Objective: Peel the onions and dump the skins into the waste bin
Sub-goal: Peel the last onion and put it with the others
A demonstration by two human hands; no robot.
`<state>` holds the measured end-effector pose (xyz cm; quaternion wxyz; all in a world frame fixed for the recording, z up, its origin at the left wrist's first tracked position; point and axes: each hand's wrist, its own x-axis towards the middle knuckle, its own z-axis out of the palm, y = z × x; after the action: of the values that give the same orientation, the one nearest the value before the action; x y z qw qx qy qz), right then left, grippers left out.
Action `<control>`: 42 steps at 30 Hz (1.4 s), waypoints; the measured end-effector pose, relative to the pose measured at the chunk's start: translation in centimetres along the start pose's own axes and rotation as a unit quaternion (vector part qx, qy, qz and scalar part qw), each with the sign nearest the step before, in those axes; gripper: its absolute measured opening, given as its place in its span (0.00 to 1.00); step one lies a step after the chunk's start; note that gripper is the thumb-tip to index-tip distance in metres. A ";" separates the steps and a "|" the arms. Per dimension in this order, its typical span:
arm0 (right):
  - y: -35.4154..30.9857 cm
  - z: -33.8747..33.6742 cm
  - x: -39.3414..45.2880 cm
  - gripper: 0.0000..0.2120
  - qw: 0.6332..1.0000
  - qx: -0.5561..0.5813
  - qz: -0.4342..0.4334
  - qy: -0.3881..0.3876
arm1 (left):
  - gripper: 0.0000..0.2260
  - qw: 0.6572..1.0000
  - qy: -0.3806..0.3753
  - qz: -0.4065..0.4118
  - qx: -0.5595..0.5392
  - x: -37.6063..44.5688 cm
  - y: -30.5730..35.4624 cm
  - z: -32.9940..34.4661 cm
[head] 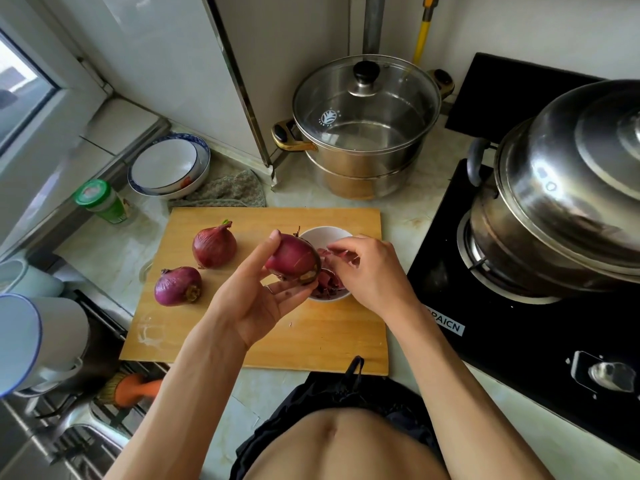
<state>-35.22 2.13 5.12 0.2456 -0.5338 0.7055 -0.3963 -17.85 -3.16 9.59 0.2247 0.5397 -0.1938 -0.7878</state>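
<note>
Fingers of the left hand (258, 299): they curl under a red onion (294, 259) and the thumb rests on its top, so this hand holds the onion up over the board.
Fingers of the right hand (367, 268): they are bent and pinch a thin bit of purple skin (341, 253) just over the bowl, right beside the held onion.
Cups (41, 341): pale ones stand at the far left edge, by the sink.
Green-lid jar (102, 200): it stands on the desk near the window.
Plates (169, 166): a stack with a blue rim sits behind the jar, and a grey cloth (232, 190) lies just beside it.
Board (214, 337): a wooden one lies flat on the desk (104, 247) in front of the person.
Two more onions: one (214, 245) sits at the back left of the board with its skin on, and one (178, 285) lies nearer, a bit to the left, lying on its side.
Bowl (320, 233): small and white, it sits on the board to the right of the onions, partly hidden by the hands, with purple skins (327, 289) inside.
Glass-lid pot (363, 133): a shiny one stands behind the board.
Stove (519, 327): black, on the right, with a big steel pot (561, 202) and lid on the burner.
</note>
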 end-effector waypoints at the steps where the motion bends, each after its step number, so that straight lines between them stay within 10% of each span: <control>1: -0.1 0.1 0.0 0.08 1.000 0.001 -0.008 0.005 | 0.32 1.000 0.003 0.001 0.001 0.1 -0.1 0.0; 42: -2.2 -0.9 -0.2 0.16 0.979 0.135 -0.150 0.000 | 0.38 0.998 -0.041 -0.017 0.043 -1.0 0.7 1.4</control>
<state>-34.65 2.37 7.41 0.2530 -0.5955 0.5572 -0.5205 -18.74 -3.06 11.23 0.1799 0.5195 -0.2275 -0.8038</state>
